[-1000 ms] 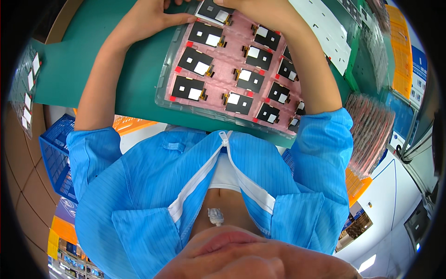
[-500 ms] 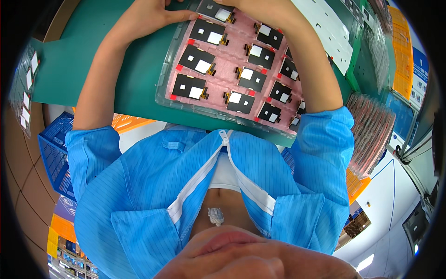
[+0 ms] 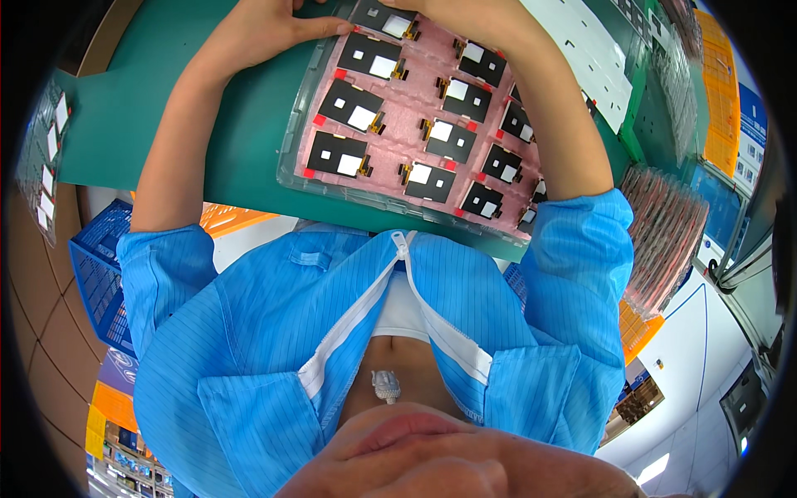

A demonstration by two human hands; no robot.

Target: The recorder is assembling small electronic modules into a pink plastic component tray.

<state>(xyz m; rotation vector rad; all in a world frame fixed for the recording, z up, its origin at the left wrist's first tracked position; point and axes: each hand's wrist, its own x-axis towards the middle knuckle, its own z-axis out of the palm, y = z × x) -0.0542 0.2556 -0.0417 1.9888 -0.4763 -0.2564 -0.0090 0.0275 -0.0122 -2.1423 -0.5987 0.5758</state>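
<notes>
A clear plastic tray with a pink lining lies on the green mat. Set in rows inside it are several flat black display-like panels, with white squares, red tabs and gold-brown flex connectors. At the tray's far left corner, my left hand stretches its thumb to the edge of the farthest left panel; its other fingers mostly run out of the picture at the top. My right hand reaches over the tray's far side beside that same panel. Its fingertips are cut off, and my right forearm covers part of the right columns.
Green mat surrounds the tray. White sheets with small dark marks lie beyond my right arm. Stacked clear trays stand at the right, a blue basket at the left. A cardboard box edges the far left.
</notes>
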